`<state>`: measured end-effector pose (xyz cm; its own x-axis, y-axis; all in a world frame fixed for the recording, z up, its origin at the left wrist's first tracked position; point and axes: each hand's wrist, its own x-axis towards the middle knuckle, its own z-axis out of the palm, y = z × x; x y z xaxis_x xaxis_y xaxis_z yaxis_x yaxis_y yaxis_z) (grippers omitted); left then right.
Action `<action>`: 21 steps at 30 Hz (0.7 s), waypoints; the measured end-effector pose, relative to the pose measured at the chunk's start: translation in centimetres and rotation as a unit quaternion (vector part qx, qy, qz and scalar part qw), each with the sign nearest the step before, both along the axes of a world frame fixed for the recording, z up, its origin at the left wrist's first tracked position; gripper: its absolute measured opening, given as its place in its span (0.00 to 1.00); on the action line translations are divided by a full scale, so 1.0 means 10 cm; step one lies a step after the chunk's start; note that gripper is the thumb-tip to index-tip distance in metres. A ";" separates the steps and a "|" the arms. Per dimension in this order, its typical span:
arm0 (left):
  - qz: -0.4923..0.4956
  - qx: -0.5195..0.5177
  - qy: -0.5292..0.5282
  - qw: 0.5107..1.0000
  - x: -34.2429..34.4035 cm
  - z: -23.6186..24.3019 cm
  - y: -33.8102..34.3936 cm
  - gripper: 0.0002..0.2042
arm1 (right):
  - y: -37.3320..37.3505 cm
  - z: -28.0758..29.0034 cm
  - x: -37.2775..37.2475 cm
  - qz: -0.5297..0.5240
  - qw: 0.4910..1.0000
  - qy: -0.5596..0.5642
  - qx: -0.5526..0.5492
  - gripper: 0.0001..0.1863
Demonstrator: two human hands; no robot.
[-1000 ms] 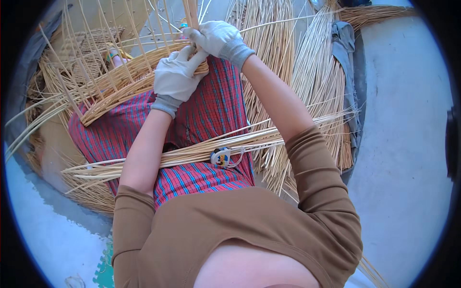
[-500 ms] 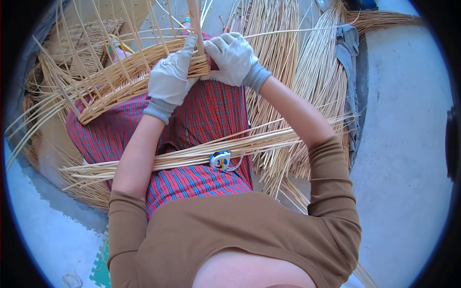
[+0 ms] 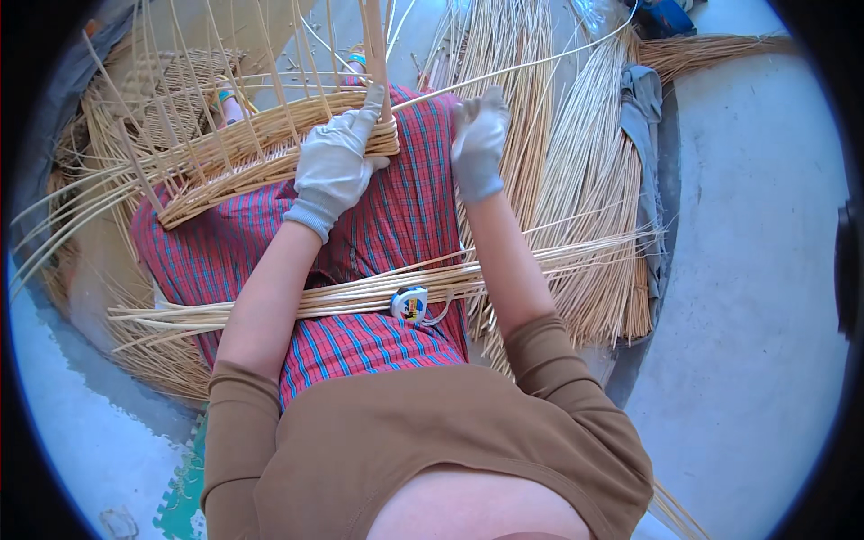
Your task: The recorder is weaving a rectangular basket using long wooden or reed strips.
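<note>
A half-made woven basket (image 3: 270,157) is seen at the far left, lying partly on the lap of the person. Its rim is made of pale flat strips, and many thin sticks stand up from it. The near end of the rim is held by the left hand (image 3: 335,166), which is in a white glove. The fingers are curled over the rim, and a thick upright stake (image 3: 376,54) is touched by the fingertips.

A long thin reed (image 3: 540,67) is pinched by the right hand (image 3: 479,139), just to the right of the basket. This hand is gloved too, and its fingers are pressed together around the reed. The reed runs from the hand far off to the right.

A red checked cloth (image 3: 396,216) is worn over the legs, under both hands. A bundle of long reeds (image 3: 360,292) is laid across the lap, nearer than the hands. A small round tape measure (image 3: 409,304) is resting on that bundle.

Big piles of loose reeds (image 3: 576,180) are spread on the floor to the right. A grey cloth (image 3: 643,108) is draped over them at the far right. The grey floor (image 3: 747,315) is seen beyond the piles.
</note>
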<state>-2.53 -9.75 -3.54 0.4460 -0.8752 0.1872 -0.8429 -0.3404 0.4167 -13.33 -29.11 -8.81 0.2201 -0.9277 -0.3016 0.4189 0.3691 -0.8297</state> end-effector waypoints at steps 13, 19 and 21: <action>0.008 -0.010 -0.001 1.000 0.01 -0.09 0.05 0.50 | -0.01 0.56 -0.05 0.154 0.951 -0.262 0.047 0.38; 0.004 -0.006 -0.005 1.000 0.04 -0.19 0.02 0.51 | 0.59 0.79 -0.13 0.153 0.960 -0.151 -0.177 0.34; 0.004 -0.008 -0.018 1.000 0.05 -0.20 0.03 0.49 | 0.86 0.71 -0.11 0.135 0.962 -0.060 -0.230 0.29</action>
